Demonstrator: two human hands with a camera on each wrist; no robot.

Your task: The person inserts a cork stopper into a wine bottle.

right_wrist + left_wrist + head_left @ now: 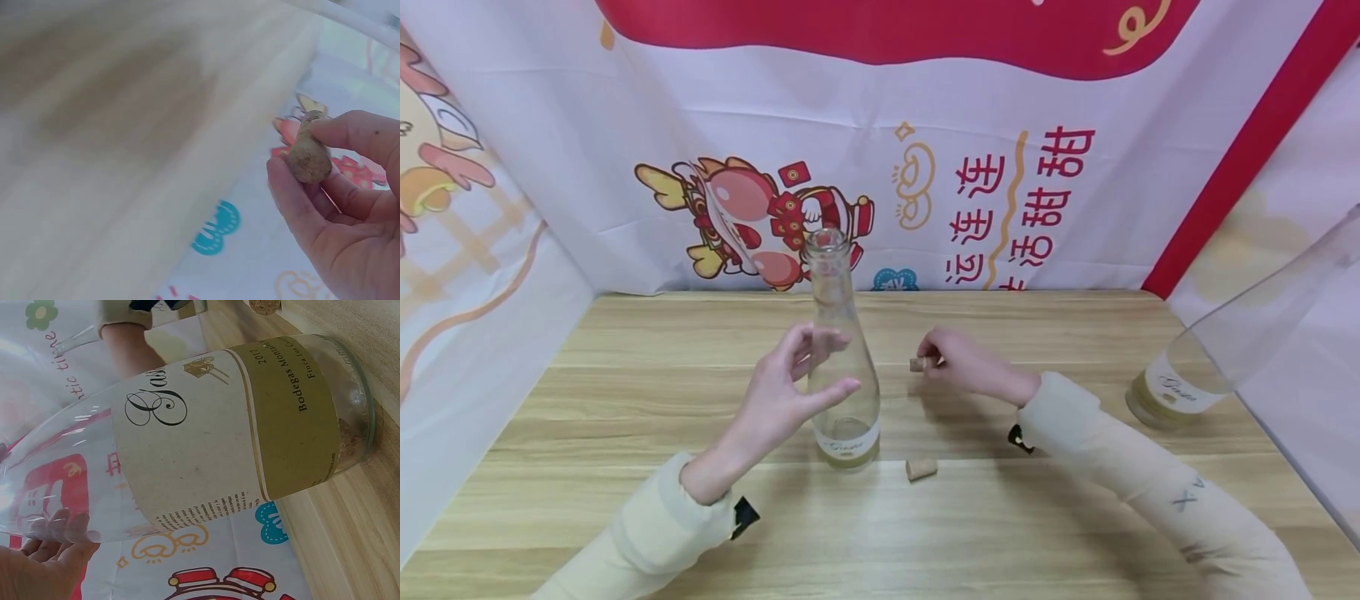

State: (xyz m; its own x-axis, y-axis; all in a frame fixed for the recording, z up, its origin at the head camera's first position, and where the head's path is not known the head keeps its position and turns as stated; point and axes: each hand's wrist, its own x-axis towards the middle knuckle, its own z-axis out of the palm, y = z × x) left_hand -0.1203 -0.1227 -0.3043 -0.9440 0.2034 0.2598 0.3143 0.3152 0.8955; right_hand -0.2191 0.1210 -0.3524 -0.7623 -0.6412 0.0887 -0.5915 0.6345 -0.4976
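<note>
A clear glass bottle (850, 367) with a white and gold label stands upright on the wooden table. My left hand (782, 383) curves round its upper body, thumb on the near side and fingers behind, seen through the glass. In the left wrist view the bottle (187, 431) fills the middle, with the fingers along its side. To the right, my right hand (966, 362) pinches a small cork (917, 364) above the tabletop. Thumb and fingers meet round this cork (310, 159) in the right wrist view. Another cork (921, 469) lies on its side near the bottle's base.
A second clear bottle (1180, 383) with a similar label stands at the right edge of the wooden table (700, 517). Printed cloth (865, 100) hangs behind the table and at both sides.
</note>
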